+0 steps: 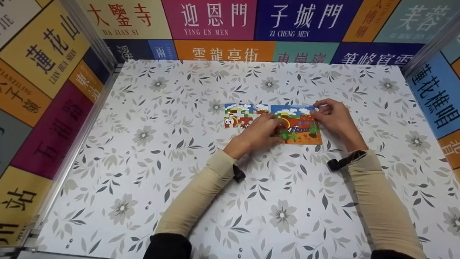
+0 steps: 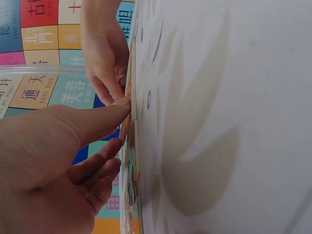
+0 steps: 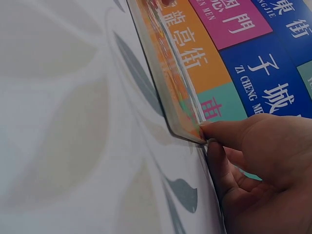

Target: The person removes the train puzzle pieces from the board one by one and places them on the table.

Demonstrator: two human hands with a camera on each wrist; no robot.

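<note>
A printed picture board (image 1: 303,126) of a red train under a blue sky lies on the table. Against its left side is a smaller, partly joined jigsaw puzzle (image 1: 235,117) with a white gap among its pieces. My left hand (image 1: 260,131) grips the board at its left end, thumb by the near edge and fingers curled over the top, covering part of both. In the left wrist view, the left thumb (image 2: 109,114) touches the board's edge. With thumb and finger, my right hand (image 1: 334,117) pinches the board's far right corner; the right wrist view shows this pinch (image 3: 207,134).
A white tabletop (image 1: 143,172) with grey leaves and flowers spreads around the hands. Colourful panels (image 1: 215,21) with Chinese lettering stand along its back and sides. Dark straps (image 1: 337,164) sit at the wrists over beige sleeves.
</note>
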